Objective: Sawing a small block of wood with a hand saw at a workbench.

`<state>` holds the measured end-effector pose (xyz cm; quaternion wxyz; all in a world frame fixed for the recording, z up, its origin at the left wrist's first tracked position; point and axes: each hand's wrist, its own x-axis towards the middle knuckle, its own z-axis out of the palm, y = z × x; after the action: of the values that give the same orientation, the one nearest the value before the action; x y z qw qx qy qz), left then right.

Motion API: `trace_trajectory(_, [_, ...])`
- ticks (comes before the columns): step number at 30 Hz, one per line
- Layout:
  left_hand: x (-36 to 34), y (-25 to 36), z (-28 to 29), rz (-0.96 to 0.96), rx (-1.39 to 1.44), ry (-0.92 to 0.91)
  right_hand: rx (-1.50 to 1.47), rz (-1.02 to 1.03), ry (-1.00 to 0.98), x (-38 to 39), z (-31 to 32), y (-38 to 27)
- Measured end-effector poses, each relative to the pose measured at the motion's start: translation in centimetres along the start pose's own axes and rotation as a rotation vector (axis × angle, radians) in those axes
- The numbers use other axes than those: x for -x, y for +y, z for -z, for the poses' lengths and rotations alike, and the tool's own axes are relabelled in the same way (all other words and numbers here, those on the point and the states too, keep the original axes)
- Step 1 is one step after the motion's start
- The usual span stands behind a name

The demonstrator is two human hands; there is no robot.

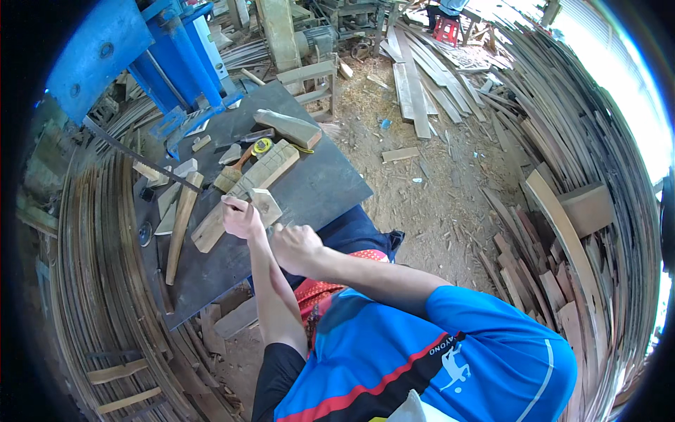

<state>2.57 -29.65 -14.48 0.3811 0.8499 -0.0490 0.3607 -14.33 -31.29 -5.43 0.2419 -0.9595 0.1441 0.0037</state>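
My left hand (242, 217) is closed, thumb uppermost, above a wooden beam (271, 171) that lies slantwise across the dark metal table (320, 191). Dark lines cross the beam's top. Right beside those fingers is a pale angular wood block (264, 205); I cannot make out whether they grip it. Nearer my body, my right hand (297, 249) is curled into a fist, and whatever it may hold is hidden. Beyond the hands lie a wide wooden-handled brush (235, 173) and a yellow tape measure (262, 145).
At the left stands a blue machine (184, 56) with a toothed saw blade (133, 153) reaching over the table. A curved wood piece (182, 228) and a thick offcut (288, 128) lie there. Stacked boards (598, 133) line the right; a person sits near a red stool (446, 31).
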Motion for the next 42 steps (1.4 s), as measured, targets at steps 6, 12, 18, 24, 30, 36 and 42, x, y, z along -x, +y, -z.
trace_trajectory(6, [1.3, 0.8, -0.6, -0.034, -0.003, -0.104, -0.012, -0.044, 0.037, -4.6, 2.0, 1.4])
trace_trajectory(12, [-0.5, -0.1, -0.2, -0.039, -0.023, -0.053, 0.027, -0.079, -0.037, 0.0, 1.0, -0.1])
trace_trajectory(18, [0.0, 0.9, 0.4, -0.025, 0.076, -0.086, -0.059, 0.005, 0.113, -5.4, 0.5, 1.8])
trace_trajectory(24, [-0.7, 0.5, -0.4, -0.012, 0.029, -0.023, -0.010, -0.078, 0.055, -0.1, 0.0, 0.2])
trace_trajectory(30, [-1.2, 0.3, -0.5, 0.064, 0.090, -0.038, -0.035, 0.062, -0.015, -3.9, 1.4, 0.9])
trace_trajectory(36, [-1.1, 1.2, -0.7, 0.039, 0.046, -0.021, 0.002, -0.008, 0.021, -6.7, 1.0, 1.8])
trace_trajectory(42, [-0.8, 1.0, -1.2, -0.004, 0.008, 0.000, -0.028, -0.040, 0.090, -0.7, 0.0, 1.2])
